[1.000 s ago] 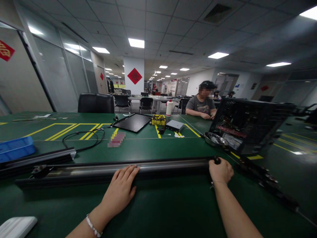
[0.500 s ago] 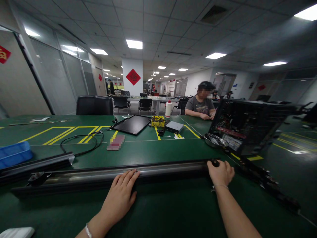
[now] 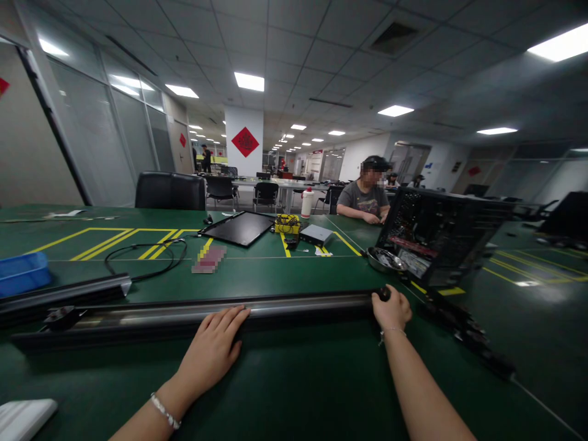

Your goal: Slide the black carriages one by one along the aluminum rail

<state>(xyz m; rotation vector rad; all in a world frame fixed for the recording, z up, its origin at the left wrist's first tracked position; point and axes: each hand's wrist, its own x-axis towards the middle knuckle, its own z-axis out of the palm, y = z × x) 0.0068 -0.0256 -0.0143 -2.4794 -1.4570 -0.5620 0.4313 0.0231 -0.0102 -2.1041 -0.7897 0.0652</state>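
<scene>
A long black linear rail point(image 3: 193, 313) with a polished steel rod lies across the green workbench point(image 3: 294, 392) close to me. My left hand point(image 3: 211, 346) rests on its near edge, palm down, with the fingers spread over the rod. My right hand point(image 3: 391, 309) is curled around the rail's right end, just beside a small black knob point(image 3: 384, 294). A beaded bracelet point(image 3: 165, 411) circles my left wrist. The rail's underside is out of sight.
A shorter black profile point(image 3: 64, 298) lies behind the rail at left, near a blue tray point(image 3: 22, 274) and a black cable point(image 3: 142, 260). At right stand an open computer case point(image 3: 436, 236) and a metal bowl point(image 3: 384, 260). A seated person point(image 3: 365, 199) is across the bench.
The whole scene has shifted left and slightly up in the picture as my head turned. Both hands stay on the rail, and more of my left wrist's bracelet shows.
</scene>
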